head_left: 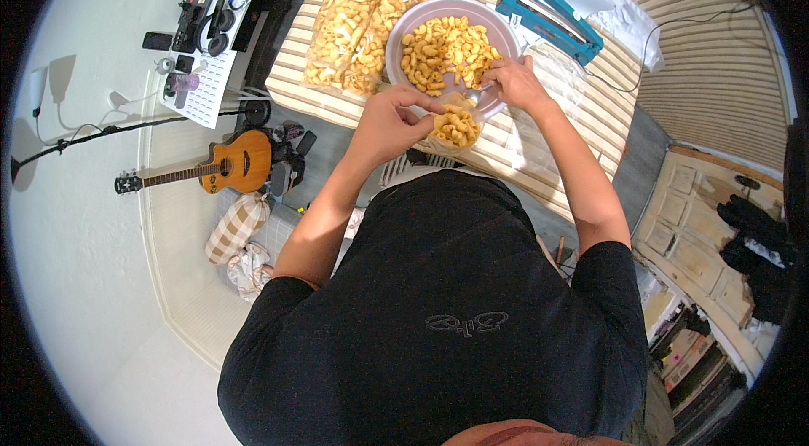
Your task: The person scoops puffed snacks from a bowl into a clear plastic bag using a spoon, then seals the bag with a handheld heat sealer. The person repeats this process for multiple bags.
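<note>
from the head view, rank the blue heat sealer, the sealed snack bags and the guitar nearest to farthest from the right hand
1. Blue heat sealer: just up and right of the right hand.
2. Sealed snack bags: left, beyond the bowl.
3. Guitar: far left, on the floor.

A striped cream-and-tan table [581,121] carries a wide pale bowl [410,24] of golden snack pieces, with two filled clear bags [364,24] lying just left of it and a blue bag sealer [549,18] resting to its right.
</note>
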### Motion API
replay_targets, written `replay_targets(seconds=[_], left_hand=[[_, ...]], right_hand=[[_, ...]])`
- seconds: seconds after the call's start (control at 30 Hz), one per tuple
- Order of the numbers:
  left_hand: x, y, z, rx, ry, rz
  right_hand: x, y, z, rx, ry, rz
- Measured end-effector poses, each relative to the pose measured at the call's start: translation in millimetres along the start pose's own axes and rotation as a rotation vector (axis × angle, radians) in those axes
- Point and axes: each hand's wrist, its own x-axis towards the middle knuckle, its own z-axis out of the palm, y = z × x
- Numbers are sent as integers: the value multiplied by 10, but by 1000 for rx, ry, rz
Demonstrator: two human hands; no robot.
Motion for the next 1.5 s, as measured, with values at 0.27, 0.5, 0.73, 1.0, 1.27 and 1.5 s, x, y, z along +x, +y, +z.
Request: replay_targets(seconds=[0.27,0.5,0.73,1.0,1.27,1.5], left_hand=[[-5,11,-10,33,0,16],[45,-78,-2,61,9,29],[23,-59,21,-39,52,6],[21,-47,1,30,16,13],[-10,20,24,-6,16,-10],[-2,-12,13,-3,15,-3]], right_hand=[[-235,-307,-764,-21,246,-48],[-537,-787,-1415,-26,412,-105],[-680,-1086,-1524,-55,545,-248],[-189,-422,-561,-391,285,12],[176,-257,245,-571,-94,141],[323,-249,672,-339,-68,147]])
